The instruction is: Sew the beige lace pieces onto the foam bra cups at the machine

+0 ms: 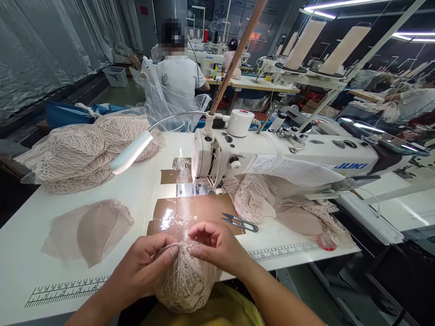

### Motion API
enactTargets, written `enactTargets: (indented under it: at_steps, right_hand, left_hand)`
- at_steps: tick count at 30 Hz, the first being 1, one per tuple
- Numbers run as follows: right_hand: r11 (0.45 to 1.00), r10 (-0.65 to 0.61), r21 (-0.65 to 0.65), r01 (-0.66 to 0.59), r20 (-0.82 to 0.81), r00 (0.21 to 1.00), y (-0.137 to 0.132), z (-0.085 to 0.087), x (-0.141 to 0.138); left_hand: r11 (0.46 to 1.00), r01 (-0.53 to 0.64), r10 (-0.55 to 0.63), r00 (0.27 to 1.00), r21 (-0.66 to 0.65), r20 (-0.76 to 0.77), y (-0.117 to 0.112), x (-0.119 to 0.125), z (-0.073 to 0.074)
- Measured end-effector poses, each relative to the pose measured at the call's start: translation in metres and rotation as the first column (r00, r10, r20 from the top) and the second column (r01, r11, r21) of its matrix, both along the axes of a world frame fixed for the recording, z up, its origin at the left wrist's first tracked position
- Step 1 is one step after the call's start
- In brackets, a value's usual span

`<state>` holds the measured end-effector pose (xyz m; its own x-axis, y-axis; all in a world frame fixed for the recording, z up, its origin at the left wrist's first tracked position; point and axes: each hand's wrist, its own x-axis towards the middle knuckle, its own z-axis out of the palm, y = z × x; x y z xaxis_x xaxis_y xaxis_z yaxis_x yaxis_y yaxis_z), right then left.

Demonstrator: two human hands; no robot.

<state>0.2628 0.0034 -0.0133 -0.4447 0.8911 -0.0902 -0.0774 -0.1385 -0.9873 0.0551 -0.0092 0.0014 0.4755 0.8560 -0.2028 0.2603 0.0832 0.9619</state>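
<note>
One rounded lace piece sits at the near edge of the table, in front of the person's lap. It is pale beige, domed like a cup, with an open, branching lace pattern, and its fabric gathers into puckers toward the upper edge. Two hands are on it: the left hand pinches that edge between thumb and fingers, while the right hand lays its thumb there with the forefinger curled above; whether it grips the fabric I cannot tell.

Just beyond lies one glossy brown sheet, with one pair of thread snips across its right side. One sheer panel lies flat to the left. Behind that is a heap of lace pieces, too overlapped to count; more lace bunches under the arm of one white sewing machine. One lamp bends out at the machine's left. Two thread cones stand above, at upper right.
</note>
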Motion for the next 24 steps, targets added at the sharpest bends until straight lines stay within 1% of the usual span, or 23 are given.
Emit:
enactTargets:
  at_steps: [1,2,3,5,8,12,15,17,18,20,22,23,24]
  right_hand:
    - [0.999,0.017,-0.032,-0.018,-0.024,1.000,0.002,0.000,0.001]
    - [0.999,0.030,-0.038,-0.031,-0.013,0.999,0.003,0.001,0.001]
    - [0.999,0.036,-0.018,-0.036,0.026,0.999,0.004,0.002,0.001]
    - [0.998,0.021,0.063,-0.030,0.129,0.991,0.004,0.006,-0.001]
    - [0.989,-0.029,0.151,-0.005,0.221,0.975,0.003,0.013,-0.001]
    - [0.978,-0.059,0.208,0.009,0.237,0.970,0.002,0.022,0.002]
    - [0.983,-0.043,0.182,0.004,0.208,0.977,0.003,0.023,0.002]
    - [0.994,-0.006,0.109,-0.010,0.147,0.989,0.005,0.020,0.001]
    - [0.998,0.011,0.064,-0.018,0.109,0.994,0.008,0.017,0.000]
    - [1.000,0.011,-0.007,-0.011,0.046,0.999,0.013,0.012,0.002]
    - [0.998,-0.041,-0.047,0.042,0.027,0.999,0.020,0.008,0.010]
    - [0.995,-0.077,-0.053,0.079,0.039,0.996,0.023,0.007,0.016]
    - [0.992,-0.115,-0.050,0.118,0.059,0.992,0.025,0.007,0.024]
  left_hand:
    - [1.000,0.002,-0.002,1.000,0.006,-0.001,0.001,0.001,0.000]
    - [1.000,0.005,-0.005,1.000,0.016,-0.006,0.002,0.002,0.000]
    - [1.000,0.010,-0.010,1.000,0.026,-0.012,0.002,0.004,0.000]
    - [0.999,0.023,-0.022,1.000,0.040,-0.017,0.004,0.007,0.001]
    - [0.998,0.055,-0.055,0.998,0.007,0.031,0.006,0.009,0.005]
    - [0.998,0.061,-0.060,0.995,-0.015,0.082,0.011,0.009,0.008]
    - [0.998,0.031,-0.025,0.992,-0.047,0.121,0.014,0.012,0.003]
    - [0.993,-0.003,0.026,0.982,-0.122,0.187,0.015,0.017,-0.005]
    - [0.983,-0.020,0.063,0.971,-0.185,0.231,0.016,0.019,-0.009]
    - [0.940,-0.071,0.176,0.939,-0.332,0.297,0.020,0.018,-0.015]
    - [0.887,-0.168,0.313,0.903,-0.429,0.293,0.025,0.007,-0.015]
    - [0.867,-0.248,0.386,0.882,-0.432,0.269,0.028,-0.002,-0.012]
    - [0.850,-0.344,0.458,0.858,-0.400,0.234,0.032,-0.013,-0.007]
